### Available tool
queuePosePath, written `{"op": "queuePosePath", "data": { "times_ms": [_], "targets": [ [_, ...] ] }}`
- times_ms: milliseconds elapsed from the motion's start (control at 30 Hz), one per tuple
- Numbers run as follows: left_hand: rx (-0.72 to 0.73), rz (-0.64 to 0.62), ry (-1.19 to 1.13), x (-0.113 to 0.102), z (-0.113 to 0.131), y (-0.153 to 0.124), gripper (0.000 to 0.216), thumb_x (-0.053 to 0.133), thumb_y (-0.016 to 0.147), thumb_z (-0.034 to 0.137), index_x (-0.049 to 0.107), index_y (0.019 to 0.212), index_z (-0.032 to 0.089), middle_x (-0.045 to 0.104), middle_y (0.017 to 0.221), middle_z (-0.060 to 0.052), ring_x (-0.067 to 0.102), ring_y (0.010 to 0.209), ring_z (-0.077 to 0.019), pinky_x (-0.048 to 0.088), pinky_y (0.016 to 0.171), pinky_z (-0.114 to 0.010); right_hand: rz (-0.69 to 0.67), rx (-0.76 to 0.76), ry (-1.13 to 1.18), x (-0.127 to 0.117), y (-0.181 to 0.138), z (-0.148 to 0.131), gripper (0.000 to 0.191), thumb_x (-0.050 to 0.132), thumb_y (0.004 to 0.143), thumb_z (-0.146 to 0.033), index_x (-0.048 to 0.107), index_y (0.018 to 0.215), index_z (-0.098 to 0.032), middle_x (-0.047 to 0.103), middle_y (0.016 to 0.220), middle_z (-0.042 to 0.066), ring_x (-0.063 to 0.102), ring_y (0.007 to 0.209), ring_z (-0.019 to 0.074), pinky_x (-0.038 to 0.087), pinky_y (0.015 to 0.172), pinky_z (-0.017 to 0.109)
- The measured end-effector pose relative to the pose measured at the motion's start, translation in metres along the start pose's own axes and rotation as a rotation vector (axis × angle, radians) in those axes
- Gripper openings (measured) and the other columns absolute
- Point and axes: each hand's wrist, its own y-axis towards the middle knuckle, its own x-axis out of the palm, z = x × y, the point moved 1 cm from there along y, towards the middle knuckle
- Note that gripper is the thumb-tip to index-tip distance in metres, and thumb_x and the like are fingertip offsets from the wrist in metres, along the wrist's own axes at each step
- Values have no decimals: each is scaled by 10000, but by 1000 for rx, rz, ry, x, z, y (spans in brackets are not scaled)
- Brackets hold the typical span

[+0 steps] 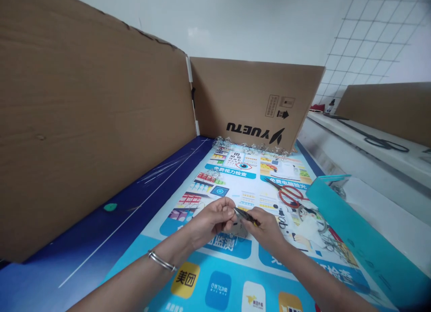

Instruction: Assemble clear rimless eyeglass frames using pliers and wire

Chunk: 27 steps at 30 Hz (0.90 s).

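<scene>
My right hand (267, 226) grips a pair of pliers (245, 214) with dark jaws and a bit of yellow on the handle. The jaws point left and meet the fingertips of my left hand (218, 217). That hand is closed in a pinch; the small piece in it is too fine to make out. Below the pliers, between both hands, hangs a thin wire-like, see-through piece (238, 231). Red-handled scissors (291, 195) lie beyond my right hand, their blades pointing away to the left.
Wire pieces (249, 148) line the far edge, before a cardboard panel (249, 96). A taller cardboard panel (94, 119) stands left. Right of my hand lie a wire coil (314, 218) and a teal-sided box (363, 244). Black scissors (387, 142) rest on the white ledge.
</scene>
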Motion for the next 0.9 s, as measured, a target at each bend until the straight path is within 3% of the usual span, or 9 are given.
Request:
{"op": "queuePosePath", "data": {
  "times_ms": [900],
  "targets": [
    [13, -109, -115, 8, 2, -1, 189, 623, 789, 202, 490, 912, 149, 537, 598, 13, 443, 480, -72, 319, 500, -185, -50, 17, 142, -1, -1, -4, 75, 536, 788, -174, 608, 776, -192, 545, 695, -9, 512, 666, 124, 365, 587, 221]
  ]
}}
